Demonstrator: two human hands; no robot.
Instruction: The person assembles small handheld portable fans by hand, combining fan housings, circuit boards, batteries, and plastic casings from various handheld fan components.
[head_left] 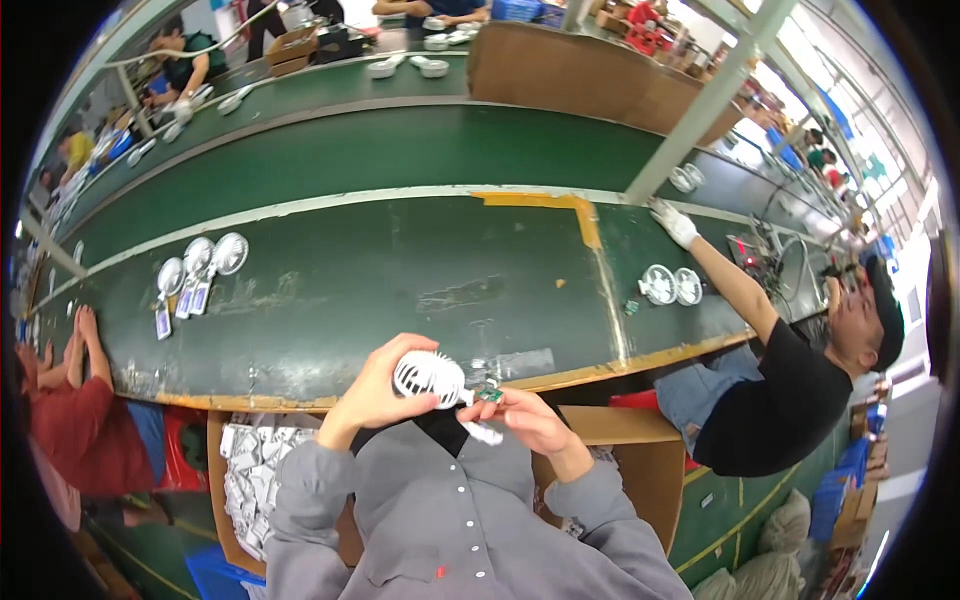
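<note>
My left hand point(372, 398) is closed around the round white grille of a small fan head point(430, 378), held just above the bench's near edge. Beside it, the fingers of my right hand point(537, 422) pinch a small green circuit board point(487, 391) at the fan's neck. A white plastic piece point(483, 432) hangs below the board; whether it is joined to the fan I cannot tell. Farther left on the bench lie several white handheld fans point(200, 262) with handles. To the right are two white fan heads point(670, 286) with another small green board point(630, 307) near them.
A green workbench point(400, 300) spans the front, its edge worn. Below it stand a cardboard box of white parts point(262, 480) and another box point(640, 470). A co-worker in black point(780, 400) reaches a gloved hand over the right side; another in red point(80, 430) sits left.
</note>
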